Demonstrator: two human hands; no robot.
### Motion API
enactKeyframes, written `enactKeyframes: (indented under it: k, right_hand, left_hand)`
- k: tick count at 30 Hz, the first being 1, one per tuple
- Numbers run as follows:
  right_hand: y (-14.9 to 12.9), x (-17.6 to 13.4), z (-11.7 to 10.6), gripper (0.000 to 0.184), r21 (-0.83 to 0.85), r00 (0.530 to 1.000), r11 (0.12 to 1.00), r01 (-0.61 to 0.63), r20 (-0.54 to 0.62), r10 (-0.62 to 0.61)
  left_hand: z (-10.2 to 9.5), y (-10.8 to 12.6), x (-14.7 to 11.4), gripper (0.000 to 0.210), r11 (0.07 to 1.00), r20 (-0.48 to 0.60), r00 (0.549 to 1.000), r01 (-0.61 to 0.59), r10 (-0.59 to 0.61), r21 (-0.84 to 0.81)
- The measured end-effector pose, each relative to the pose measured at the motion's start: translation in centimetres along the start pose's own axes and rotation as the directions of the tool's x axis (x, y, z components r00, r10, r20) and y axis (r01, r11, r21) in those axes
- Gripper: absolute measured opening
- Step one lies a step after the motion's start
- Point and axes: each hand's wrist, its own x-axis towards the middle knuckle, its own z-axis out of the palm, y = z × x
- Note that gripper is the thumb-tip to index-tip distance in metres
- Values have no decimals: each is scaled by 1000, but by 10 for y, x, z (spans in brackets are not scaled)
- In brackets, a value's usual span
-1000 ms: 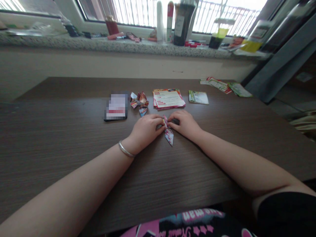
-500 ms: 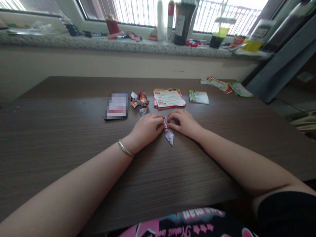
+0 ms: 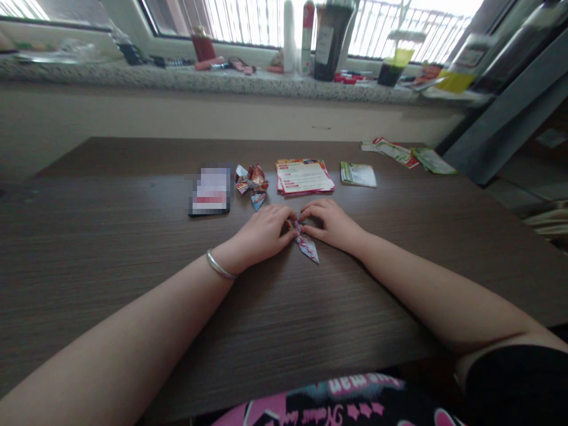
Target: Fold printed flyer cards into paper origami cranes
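Observation:
Between my hands is a small piece of folded paper [image 3: 307, 245], whitish with pink and red print, its pointed end towards me. My left hand [image 3: 266, 232] pinches its far part between thumb and fingers; a silver bangle circles that wrist. From the other side, my right hand [image 3: 332, 221] curls its thumb and fingertips onto the same paper, close to the left fingertips. The paper's far end is partly hidden by the fingers. Just beyond my left hand lies a folded paper figure [image 3: 252, 184] with several pointed flaps in orange, white and blue.
A dark-edged device with a blurred screen [image 3: 210, 192] lies left of the paper figure. Behind my hands are a stack of printed cards [image 3: 305, 177] and a smaller green-white stack [image 3: 358, 175]. Loose paper strips [image 3: 394, 152] lie back right. Bottles and cups crowd the windowsill [image 3: 248, 81].
The folded paper has turned slightly, its near point swinging to the right. My left hand has shifted a little, and more of the paper's far part shows by its fingers.

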Motion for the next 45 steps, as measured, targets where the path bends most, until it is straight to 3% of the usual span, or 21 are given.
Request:
enactKeyframes:
  k: [7,14,29,39,45]
  right_hand:
    - [-3,-1,-1,19,10,1000,1000,5,3,-5]
    - [-4,-1,0,10,51,999,999,7,-31,-6]
    - [-4,0,4,12,100,998,995,-26,-51,31]
    - [-5,-3,5,15,53,997,998,-32,-67,36]
    - [-3,-2,5,11,111,997,994,-13,-70,21]
  left_hand:
    - [6,-5,-1,35,1000,20,1000,-12,11,26]
    - [5,-6,-1,36,1000,-55,999,3,-2,19]
    - [12,-11,-1,25,996,-80,994,-83,80,-43]
    - [10,-8,0,13,987,-124,989,-98,82,-127]
    - [8,-8,2,10,978,-119,991,-77,55,-193]
